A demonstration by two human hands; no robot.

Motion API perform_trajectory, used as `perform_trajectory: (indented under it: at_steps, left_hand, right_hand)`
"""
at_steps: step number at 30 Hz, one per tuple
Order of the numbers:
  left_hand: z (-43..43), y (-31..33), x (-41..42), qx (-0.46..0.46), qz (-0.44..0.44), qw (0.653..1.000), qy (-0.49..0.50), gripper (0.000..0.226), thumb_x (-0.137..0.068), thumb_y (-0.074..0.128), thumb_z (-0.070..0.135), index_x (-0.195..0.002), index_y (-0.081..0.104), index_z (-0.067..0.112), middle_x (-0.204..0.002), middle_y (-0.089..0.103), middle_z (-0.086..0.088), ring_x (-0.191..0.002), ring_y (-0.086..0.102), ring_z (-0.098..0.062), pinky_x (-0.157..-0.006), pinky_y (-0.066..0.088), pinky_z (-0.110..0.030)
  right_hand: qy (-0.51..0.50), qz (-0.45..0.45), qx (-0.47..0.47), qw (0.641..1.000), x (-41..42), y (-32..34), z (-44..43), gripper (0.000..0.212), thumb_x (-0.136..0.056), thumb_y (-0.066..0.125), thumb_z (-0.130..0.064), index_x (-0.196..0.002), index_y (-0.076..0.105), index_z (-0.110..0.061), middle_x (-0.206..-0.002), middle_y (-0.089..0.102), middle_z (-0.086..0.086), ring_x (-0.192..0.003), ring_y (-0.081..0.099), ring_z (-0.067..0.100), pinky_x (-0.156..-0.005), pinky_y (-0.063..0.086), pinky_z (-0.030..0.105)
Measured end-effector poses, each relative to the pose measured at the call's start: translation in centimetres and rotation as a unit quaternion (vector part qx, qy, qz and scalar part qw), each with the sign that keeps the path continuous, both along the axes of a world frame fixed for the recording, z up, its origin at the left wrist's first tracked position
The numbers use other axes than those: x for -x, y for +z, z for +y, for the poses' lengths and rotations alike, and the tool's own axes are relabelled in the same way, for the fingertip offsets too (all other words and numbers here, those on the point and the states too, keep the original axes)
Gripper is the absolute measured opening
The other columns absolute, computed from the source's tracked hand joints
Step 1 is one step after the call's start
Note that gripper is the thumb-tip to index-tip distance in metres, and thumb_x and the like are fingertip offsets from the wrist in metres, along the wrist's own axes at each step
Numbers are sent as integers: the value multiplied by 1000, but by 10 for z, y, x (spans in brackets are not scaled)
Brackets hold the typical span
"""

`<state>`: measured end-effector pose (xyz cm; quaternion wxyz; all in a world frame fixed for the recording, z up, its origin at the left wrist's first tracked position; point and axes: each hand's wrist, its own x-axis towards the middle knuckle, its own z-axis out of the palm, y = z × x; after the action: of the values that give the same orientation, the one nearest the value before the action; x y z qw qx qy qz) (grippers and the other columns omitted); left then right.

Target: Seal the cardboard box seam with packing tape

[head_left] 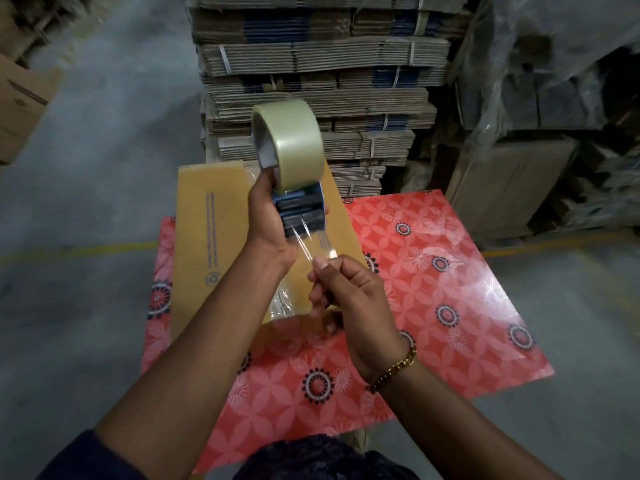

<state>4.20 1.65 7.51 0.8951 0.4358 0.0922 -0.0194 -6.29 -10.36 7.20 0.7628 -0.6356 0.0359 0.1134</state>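
A tan cardboard box [214,237] lies on a red flower-patterned table [433,271], with shiny clear tape along its seam near my wrists. Above the box, my left hand [268,220] grips a blue tape dispenser [299,206] that carries a roll of clear packing tape [294,140]. A short strip of tape [304,242] stretches from the dispenser's mouth down to my right hand [343,289], which pinches its free end between thumb and fingers. Both hands hover over the middle of the box and hide part of its seam.
Tall stacks of bundled flat cartons [311,81] stand right behind the table. Plastic-wrapped boxes [536,81] fill the right side. An open carton [20,105] sits at the far left on the grey concrete floor [86,202], which has a yellow line across it.
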Motion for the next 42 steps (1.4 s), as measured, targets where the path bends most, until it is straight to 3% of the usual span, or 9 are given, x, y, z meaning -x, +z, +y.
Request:
perform_trajectory:
  at_steps: [6,10,15,20,24,26,31,36,42]
  left_hand:
    - [-19,-50,4,-42,152,987,-17,36,-94,47,35,-100,74,11,-92,75,-13,-72,72,-29,-69,58,-38]
    - [-30,-89,5,-139,247,958,-35,25,-94,47,18,-85,70,17,-81,74,-7,-69,69,-25,-71,57,-36]
    - [-44,-115,-1,-227,255,939,-42,24,-91,55,2,-73,60,17,-61,63,-3,-62,58,-21,-64,48,-30]
    - [-44,-127,-10,-396,202,895,-25,16,-72,67,22,-87,64,22,-94,74,-7,-88,69,-30,-79,55,-43]
    - [-40,-133,-13,-608,141,780,-48,28,-80,61,36,-104,74,28,-110,70,-8,-106,59,-36,-88,48,-42]
    - [-35,-140,-16,-652,145,742,-59,30,-86,60,36,-113,72,33,-124,61,-10,-120,47,-40,-99,39,-43]
    - [-19,-152,-7,-698,102,708,-20,60,-84,67,25,-141,48,25,-139,49,-12,-130,39,-37,-103,30,-47]
    - [-14,-145,35,-668,-26,741,65,36,-79,67,15,-115,63,14,-109,62,-8,-105,55,-32,-87,47,-46]
    - [-25,-155,114,-707,-156,689,-29,26,-85,68,14,-111,66,18,-110,57,-1,-104,53,-16,-85,41,-25]
  right_hand:
    - [-28,54,27,998,10,-44,-27,25,-95,63,-27,-80,66,-7,-60,58,1,-46,52,13,-42,31,24]
    - [-29,131,52,990,21,-82,-49,23,-95,64,-28,-81,73,-13,-63,60,1,-51,53,12,-48,35,24]
    - [-53,208,36,976,21,-110,-63,22,-94,65,-27,-75,64,-16,-63,61,1,-51,52,12,-51,34,25]
    - [-54,217,30,974,16,-119,-69,22,-92,68,-32,-79,64,-15,-64,62,1,-52,53,11,-53,37,25]
    - [-44,229,23,972,17,-124,-70,22,-90,69,-36,-82,68,-15,-65,63,0,-54,54,12,-54,38,24]
    - [-41,235,17,971,19,-126,-69,21,-91,69,-34,-80,70,-16,-65,63,1,-53,54,11,-52,38,24]
    - [-39,240,-2,970,21,-129,-68,20,-92,68,-32,-81,70,-15,-65,63,2,-53,54,13,-54,39,25]
    - [-42,237,-12,971,22,-131,-69,22,-94,65,-30,-80,66,-13,-64,62,2,-53,54,13,-53,42,25]
    - [-44,236,-9,971,21,-135,-68,20,-94,66,-31,-79,68,-17,-65,62,2,-52,54,12,-53,42,25]
